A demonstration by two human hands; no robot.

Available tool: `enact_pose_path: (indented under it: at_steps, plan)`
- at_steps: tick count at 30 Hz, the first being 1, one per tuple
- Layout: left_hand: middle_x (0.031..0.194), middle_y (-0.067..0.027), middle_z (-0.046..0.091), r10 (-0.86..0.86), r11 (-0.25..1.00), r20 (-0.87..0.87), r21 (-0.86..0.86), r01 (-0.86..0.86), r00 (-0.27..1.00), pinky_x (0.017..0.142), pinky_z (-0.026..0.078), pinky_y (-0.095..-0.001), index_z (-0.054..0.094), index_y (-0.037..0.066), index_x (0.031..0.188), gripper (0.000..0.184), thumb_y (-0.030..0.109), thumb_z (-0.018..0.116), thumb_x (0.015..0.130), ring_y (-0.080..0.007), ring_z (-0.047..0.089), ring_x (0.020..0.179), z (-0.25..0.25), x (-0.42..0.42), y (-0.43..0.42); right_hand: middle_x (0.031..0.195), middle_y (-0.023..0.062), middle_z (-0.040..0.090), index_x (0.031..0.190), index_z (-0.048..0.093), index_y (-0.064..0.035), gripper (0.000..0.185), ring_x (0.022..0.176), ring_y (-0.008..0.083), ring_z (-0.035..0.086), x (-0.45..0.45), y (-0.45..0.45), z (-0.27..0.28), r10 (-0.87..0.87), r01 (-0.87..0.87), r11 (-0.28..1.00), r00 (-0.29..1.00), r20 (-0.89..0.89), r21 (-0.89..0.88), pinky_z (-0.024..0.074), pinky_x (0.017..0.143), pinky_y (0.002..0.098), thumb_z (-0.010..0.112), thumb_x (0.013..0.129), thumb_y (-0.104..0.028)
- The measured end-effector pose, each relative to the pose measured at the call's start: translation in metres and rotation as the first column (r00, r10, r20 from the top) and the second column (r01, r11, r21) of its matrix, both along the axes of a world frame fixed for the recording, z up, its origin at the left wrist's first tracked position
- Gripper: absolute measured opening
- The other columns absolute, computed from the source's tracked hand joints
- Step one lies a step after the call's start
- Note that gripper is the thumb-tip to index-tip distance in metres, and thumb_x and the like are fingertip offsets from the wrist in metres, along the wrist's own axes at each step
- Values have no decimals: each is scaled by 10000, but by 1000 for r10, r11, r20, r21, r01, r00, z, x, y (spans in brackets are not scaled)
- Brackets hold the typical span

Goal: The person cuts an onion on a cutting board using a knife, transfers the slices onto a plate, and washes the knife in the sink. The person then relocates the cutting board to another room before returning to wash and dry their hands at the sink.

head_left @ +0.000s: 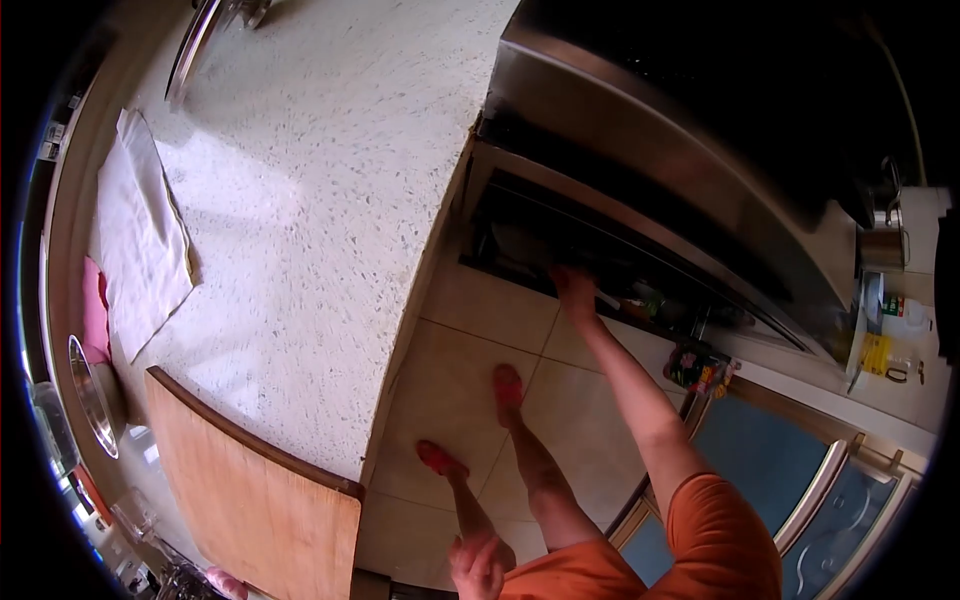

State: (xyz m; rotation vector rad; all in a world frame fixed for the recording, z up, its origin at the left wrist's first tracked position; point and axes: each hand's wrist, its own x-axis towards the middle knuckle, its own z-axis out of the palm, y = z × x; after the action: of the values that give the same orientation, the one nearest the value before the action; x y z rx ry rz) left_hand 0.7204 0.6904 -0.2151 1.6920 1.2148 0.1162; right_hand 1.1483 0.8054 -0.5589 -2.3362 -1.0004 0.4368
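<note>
Drawer (512, 279) access by right-hand fingers (566, 277) is apparently underway, their closure indeterminable; steady edge control seems needed next.

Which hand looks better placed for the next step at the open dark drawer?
Probably the right hand: its arm is stretched out and the hand is at the edge of the open dark drawer. The left hand is close to the body, well away from the drawer.
</note>
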Motion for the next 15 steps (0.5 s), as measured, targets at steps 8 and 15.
enact_pose_path:
  at_steps: [8, 15]
  plan:
    - [1213, -151, 617, 36, 999, -21, -22, -36, 999, 1106, 328, -532, 636, 60, 1195, 364, 20, 581, 838, -333, 570, 1145, -25, 4, -8, 1102, 156, 660, 1084, 660, -82, 274, 965, 351, 642, 17, 75, -113, 313, -277, 605, 945, -97, -747, 518, 828, 444, 538, 961, -294]
    - [1229, -157, 607, 52, 998, -55, -45, -54, 997, 1102, 316, -531, 632, 61, 1197, 355, 45, 578, 846, -346, 557, 1170, -30, 3, -5, 1204, 149, 607, 1192, 602, -103, 314, 1049, 349, 599, -7, 97, -116, 246, -298, 536, 950, -191, -790, 486, 893, 452, 522, 973, -312]
